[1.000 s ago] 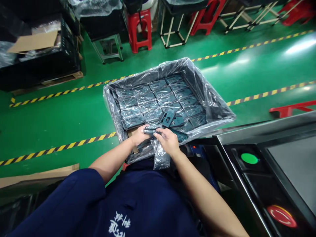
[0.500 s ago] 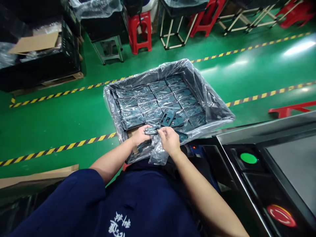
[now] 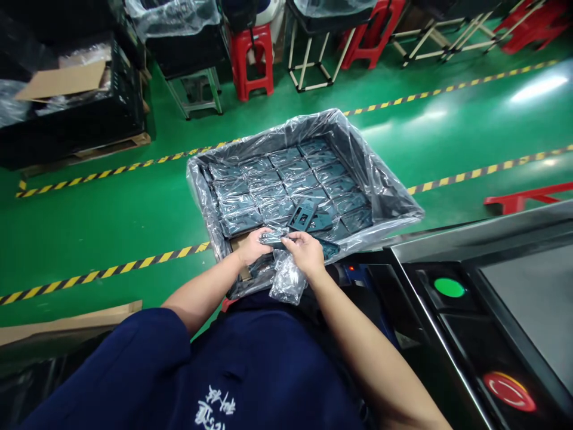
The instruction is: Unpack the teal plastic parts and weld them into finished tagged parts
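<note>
Over the near side of a plastic-lined crate (image 3: 380,179), my left hand (image 3: 253,247) is closed on the left end of a dark plastic part (image 3: 274,239) that looks wrapped in clear film. The fingers of my right hand (image 3: 308,253) pinch its right end. A crumpled clear plastic bag (image 3: 289,279) hangs below my hands. Just beyond them, an unwrapped dark blue-grey plate with cut-outs (image 3: 303,215) lies on the pile. Rows of similar wrapped parts (image 3: 268,179) fill the crate. A piece of brown cardboard (image 3: 236,243) shows at the near left corner, partly behind my left hand.
To my right stands a machine panel with a green button (image 3: 450,287) and a red emergency stop knob (image 3: 509,392). Red stools (image 3: 253,63) and covered stands are across the green floor, beyond yellow-black floor tape (image 3: 134,168). A black box with cardboard (image 3: 67,80) sits far left.
My hands stay nearly in place on the wrapped part. The clear bag beneath them has shifted and hangs slightly lower.
</note>
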A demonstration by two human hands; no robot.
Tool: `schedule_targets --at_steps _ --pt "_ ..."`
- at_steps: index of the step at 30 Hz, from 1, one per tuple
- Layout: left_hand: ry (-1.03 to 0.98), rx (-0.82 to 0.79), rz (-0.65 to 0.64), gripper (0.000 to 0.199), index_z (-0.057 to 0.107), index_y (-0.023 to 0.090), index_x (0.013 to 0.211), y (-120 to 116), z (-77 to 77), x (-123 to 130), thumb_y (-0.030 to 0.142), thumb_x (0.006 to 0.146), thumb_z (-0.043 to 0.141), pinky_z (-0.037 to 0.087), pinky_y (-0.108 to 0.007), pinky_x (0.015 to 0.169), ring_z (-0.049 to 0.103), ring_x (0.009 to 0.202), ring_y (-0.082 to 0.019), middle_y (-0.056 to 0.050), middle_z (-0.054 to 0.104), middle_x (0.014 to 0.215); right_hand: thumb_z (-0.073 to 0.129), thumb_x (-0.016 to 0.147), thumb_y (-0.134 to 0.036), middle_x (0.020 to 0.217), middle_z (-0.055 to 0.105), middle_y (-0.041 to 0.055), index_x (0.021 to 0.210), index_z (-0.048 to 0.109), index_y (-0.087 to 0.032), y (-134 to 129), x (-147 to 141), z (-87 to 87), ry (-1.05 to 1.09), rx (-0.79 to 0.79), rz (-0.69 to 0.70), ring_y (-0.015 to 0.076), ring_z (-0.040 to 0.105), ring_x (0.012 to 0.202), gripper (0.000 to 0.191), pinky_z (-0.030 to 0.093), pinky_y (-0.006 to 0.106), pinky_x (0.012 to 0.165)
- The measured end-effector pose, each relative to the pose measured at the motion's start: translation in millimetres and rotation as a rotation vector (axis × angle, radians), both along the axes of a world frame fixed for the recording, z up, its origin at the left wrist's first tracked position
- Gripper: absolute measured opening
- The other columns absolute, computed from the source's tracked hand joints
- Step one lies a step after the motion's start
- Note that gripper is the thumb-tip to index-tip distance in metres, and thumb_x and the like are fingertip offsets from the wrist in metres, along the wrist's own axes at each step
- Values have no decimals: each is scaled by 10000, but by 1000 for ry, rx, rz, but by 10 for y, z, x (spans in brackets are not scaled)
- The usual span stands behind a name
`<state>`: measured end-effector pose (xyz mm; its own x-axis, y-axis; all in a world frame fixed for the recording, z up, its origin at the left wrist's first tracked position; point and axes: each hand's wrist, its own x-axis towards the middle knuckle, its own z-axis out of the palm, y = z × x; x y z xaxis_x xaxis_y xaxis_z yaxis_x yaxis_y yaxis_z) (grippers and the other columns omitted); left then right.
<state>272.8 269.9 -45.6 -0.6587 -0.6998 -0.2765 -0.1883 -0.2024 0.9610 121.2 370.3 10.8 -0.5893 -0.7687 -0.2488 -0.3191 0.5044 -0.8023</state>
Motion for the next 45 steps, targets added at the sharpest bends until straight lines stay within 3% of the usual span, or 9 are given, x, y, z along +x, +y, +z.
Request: schedule_targets --at_steps 5,10,15,19,28,32,35,40,45 --pt "4 66 5 485 606 158 1031 -5 33 -8 108 559 704 392 -236 676 504 656 -100 39 588 762 690 670 -529 635 589 -19 908 716 -196 -9 13 -15 -107 -50 28 146 511 556 410 410 279 588" --pt "-28 -30 2 472 624 149 999 -15 68 -18 92 537 705 392 -239 703 516 716 -115 22 601 824 679 683 -513 628 554 -29 789 674 -201 1 29 -63 -92 -101 93 138 495 576 330 389 269 596" --pt "-43 -31 -30 495 616 148 1030 -19 94 -13 104 544 698 394 -240 685 507 694 -114 22 604 823 656 703 -503 661 593 -17 890 723 -202 -6 26 -90 -167 -146 104 149 508 610 361 409 281 630" --pt "-51 -82 -39 482 634 153 1001 -27 90 10 92 530 713 414 -256 748 544 767 -140 10 623 866 659 708 -497 658 612 -11 814 729 -203 -13 -9 -79 -197 -110 121 153 517 610 321 409 284 625" --pt "-48 -133 -102 502 651 142 1053 -23 139 8 98 557 714 439 -270 778 573 802 -157 -10 646 911 484 872 -366 785 552 40 739 589 -207 -4 4 0 162 -196 275 187 540 748 232 440 329 740" --pt "3 -104 -111 497 654 134 1052 -16 162 4 77 561 704 453 -280 822 593 860 -167 -31 656 964 433 909 -314 861 559 70 788 516 -209 42 53 49 198 -376 292 208 554 859 182 454 349 810" --pt "43 -54 -108 477 651 131 1042 -5 142 -7 79 571 702 466 -284 818 601 852 -162 -34 658 961 418 937 -326 856 598 52 854 510 -215 52 72 88 138 -425 250 187 574 818 167 455 326 791" --pt "-30 -38 -75 446 656 134 1037 6 14 -25 79 594 665 454 -260 741 583 756 -136 -7 655 859 464 895 -512 778 613 28 866 550 -206 -9 3 36 90 -279 -134 176 564 704 320 442 312 705" --pt "-96 -65 25 286 700 139 883 10 -54 -46 82 613 623 430 -245 704 558 692 -123 12 655 769 612 761 -566 686 643 15 1088 675 -170 -57 -152 -61 25 -24 -73 192 575 642 517 443 318 663"
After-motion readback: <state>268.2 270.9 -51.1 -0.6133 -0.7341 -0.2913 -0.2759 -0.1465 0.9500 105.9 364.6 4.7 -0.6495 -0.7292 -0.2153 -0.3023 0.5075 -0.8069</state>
